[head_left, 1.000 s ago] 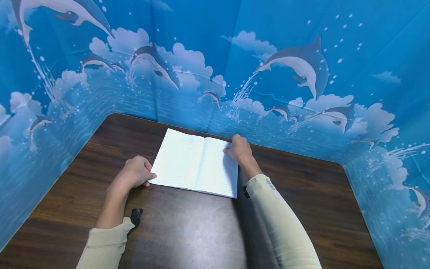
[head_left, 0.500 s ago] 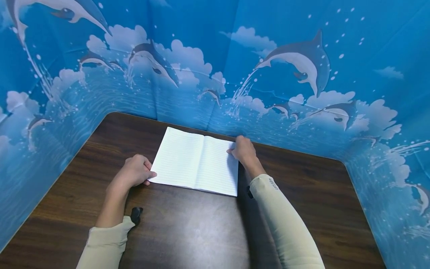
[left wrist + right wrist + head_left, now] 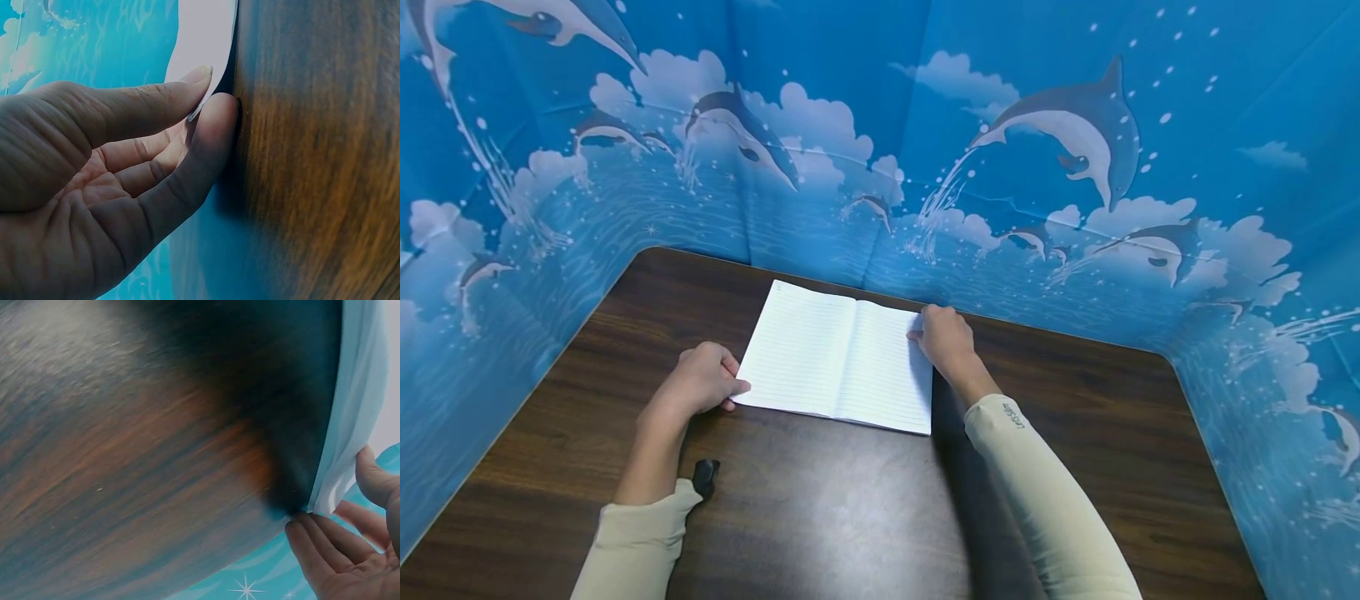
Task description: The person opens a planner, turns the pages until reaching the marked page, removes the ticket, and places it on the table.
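Observation:
An open lined notebook [image 3: 797, 350] lies near the back of the table, its two pages bearing ruled lines and no visible writing. With thumb on top and fingers beneath, my left hand [image 3: 703, 379] pinches its near left corner. The left wrist view shows the notebook's corner [image 3: 203, 56] bent up slightly between thumb and forefinger of that hand [image 3: 119, 156]. At the far right corner, my right hand [image 3: 949, 343] holds the page edge. In the right wrist view, the right hand's [image 3: 350, 544] thumb lies over the pages [image 3: 359, 394] and several fingers reach under the corner.
The dark wood-grain table [image 3: 1112, 483] has rounded far corners. A blue dolphin-print curtain [image 3: 850, 217] hangs around its back and sides, close behind the notebook. A black wrist device [image 3: 705, 479] sits at the left sleeve [image 3: 640, 542].
My right hand has shifted a little outward to the right along the notebook's corner. The left hand keeps its pinch, and the head view has tilted slightly.

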### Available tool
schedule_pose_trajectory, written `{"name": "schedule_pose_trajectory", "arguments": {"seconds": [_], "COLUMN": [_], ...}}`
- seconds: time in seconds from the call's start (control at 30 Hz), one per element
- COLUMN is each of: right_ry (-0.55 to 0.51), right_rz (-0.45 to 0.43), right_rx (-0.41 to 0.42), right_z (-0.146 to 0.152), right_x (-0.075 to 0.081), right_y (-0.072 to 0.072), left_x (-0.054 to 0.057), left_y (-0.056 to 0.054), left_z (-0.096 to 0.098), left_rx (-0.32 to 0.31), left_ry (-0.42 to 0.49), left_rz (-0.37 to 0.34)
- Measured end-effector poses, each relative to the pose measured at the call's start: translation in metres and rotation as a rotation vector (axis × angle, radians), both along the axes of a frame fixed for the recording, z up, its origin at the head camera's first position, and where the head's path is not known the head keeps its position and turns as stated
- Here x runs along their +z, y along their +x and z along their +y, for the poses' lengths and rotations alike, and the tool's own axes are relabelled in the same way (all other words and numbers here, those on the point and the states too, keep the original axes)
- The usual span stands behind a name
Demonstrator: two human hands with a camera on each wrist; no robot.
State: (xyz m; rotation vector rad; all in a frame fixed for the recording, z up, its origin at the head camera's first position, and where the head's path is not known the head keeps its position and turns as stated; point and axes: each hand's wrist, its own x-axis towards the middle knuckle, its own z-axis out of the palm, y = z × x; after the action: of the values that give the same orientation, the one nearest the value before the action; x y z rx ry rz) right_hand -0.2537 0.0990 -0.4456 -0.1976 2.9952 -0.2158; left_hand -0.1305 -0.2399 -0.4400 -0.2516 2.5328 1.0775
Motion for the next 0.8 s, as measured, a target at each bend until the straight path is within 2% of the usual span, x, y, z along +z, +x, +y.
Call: {"name": "schedule_pose_trajectory", "arguments": {"seconds": [0.33, 0.5, 0.8], "right_ry": [-0.019, -0.074, -0.3], "right_rz": [0.073, 0.083, -0.041], "right_rx": [0.07, 0.064, -0.057], "right_z": [0.006, 0.008, 0.012], "right_x": [-0.004, -0.005, -0.01], "right_y": [0.0, 0.0, -0.004], "left_x": [0.0, 0.0, 0.001], "left_y": [-0.001, -0.001, 0.0], "left_z": [0.0, 0.001, 0.0], "left_rx": [0.002, 0.003, -0.003], "left_ry": [0.011, -0.001, 0.0], "left_rz": [0.0, -0.004, 0.0]}}
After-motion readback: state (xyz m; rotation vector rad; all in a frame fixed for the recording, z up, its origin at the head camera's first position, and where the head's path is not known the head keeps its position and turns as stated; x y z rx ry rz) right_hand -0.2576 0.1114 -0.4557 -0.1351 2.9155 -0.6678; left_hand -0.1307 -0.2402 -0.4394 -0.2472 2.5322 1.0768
